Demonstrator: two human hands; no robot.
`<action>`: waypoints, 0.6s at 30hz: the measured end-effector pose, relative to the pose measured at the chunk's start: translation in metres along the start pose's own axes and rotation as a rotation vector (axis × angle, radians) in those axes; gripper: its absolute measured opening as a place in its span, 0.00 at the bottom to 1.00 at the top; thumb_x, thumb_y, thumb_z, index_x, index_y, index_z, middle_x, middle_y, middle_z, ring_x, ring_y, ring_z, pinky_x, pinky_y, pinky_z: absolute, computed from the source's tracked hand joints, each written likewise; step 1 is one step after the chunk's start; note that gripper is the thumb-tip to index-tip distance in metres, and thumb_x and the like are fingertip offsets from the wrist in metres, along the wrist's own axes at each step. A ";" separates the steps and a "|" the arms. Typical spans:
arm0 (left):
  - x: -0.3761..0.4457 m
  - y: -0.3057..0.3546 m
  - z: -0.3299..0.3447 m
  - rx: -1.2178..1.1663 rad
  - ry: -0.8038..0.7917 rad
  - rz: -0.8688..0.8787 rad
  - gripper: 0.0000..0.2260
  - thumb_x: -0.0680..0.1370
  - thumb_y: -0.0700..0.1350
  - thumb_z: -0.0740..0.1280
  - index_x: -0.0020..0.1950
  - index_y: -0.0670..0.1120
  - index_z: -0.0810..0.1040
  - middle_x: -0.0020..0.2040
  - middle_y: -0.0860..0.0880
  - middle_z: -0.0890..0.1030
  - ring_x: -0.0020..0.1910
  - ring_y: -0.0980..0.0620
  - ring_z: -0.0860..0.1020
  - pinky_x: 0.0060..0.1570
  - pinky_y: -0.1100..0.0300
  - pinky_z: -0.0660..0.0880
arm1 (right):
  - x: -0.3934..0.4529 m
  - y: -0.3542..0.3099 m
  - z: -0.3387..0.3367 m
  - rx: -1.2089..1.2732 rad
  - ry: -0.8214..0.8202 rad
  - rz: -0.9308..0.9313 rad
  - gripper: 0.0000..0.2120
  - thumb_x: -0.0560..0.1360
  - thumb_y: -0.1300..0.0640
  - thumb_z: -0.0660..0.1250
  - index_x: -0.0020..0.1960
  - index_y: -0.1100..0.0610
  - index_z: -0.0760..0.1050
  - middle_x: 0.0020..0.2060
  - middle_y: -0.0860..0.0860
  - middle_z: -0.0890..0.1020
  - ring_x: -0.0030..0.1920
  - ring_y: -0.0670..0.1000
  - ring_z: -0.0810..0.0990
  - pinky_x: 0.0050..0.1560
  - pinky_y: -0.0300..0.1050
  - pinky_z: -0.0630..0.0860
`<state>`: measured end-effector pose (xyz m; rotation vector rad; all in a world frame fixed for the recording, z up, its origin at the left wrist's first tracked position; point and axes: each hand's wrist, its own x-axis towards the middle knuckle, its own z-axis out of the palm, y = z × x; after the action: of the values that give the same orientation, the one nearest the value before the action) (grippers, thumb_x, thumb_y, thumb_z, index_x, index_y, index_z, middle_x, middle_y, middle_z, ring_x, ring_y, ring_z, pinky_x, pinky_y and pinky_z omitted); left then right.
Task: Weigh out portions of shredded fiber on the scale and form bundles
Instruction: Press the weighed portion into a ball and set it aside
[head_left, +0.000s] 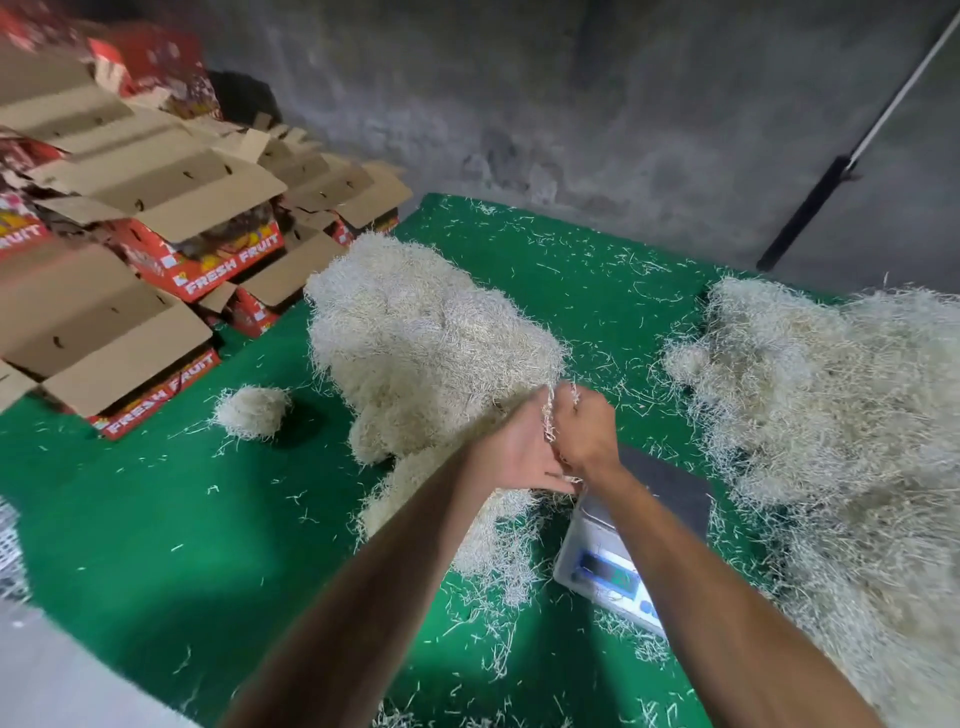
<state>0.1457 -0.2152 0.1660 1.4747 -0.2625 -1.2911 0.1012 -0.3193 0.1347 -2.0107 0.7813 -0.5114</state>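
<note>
A big wad of pale shredded fiber (431, 332) is lifted above the green mat, and both my hands hold its near lower edge. My left hand (511, 452) grips it from below. My right hand (584, 434) pinches strands beside it, fingers curled. Under my right forearm sits the scale (623, 551), its dark platform bare and its white front with a display facing me. More fiber clumps (467, 525) lie on the mat below my left hand. A large loose fiber heap (841, 415) fills the right side. One small fiber bundle (253, 411) rests at left.
The green mat (156, 519) is littered with stray strands. Stacked red "FRESH FRUIT" cardboard boxes (156, 260) with open flaps crowd the left. A grey concrete wall (519, 104) stands behind, with a black-and-white pole (831, 182) leaning at right.
</note>
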 end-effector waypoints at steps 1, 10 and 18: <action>-0.003 0.006 -0.006 -0.084 0.012 -0.085 0.34 0.83 0.66 0.51 0.78 0.41 0.60 0.70 0.33 0.72 0.70 0.35 0.73 0.66 0.41 0.73 | 0.004 -0.001 0.005 0.006 -0.009 0.003 0.22 0.86 0.52 0.55 0.34 0.55 0.69 0.24 0.48 0.69 0.19 0.42 0.64 0.23 0.39 0.64; 0.011 -0.031 -0.133 0.347 0.650 0.215 0.08 0.77 0.46 0.73 0.49 0.42 0.79 0.41 0.49 0.78 0.36 0.52 0.76 0.31 0.64 0.73 | -0.003 -0.018 0.099 0.069 -0.509 0.063 0.23 0.83 0.53 0.55 0.78 0.52 0.60 0.69 0.56 0.73 0.65 0.55 0.75 0.70 0.60 0.73; 0.033 -0.068 -0.136 0.730 0.655 0.251 0.28 0.73 0.54 0.77 0.70 0.46 0.74 0.66 0.46 0.78 0.57 0.53 0.78 0.51 0.64 0.71 | 0.001 0.017 0.096 -0.569 -0.332 -0.027 0.08 0.76 0.69 0.66 0.49 0.57 0.74 0.48 0.52 0.77 0.43 0.50 0.77 0.47 0.44 0.81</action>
<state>0.2358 -0.1376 0.0652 2.3031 -0.4897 -0.4553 0.1558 -0.2695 0.0707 -2.5414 0.7439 0.0522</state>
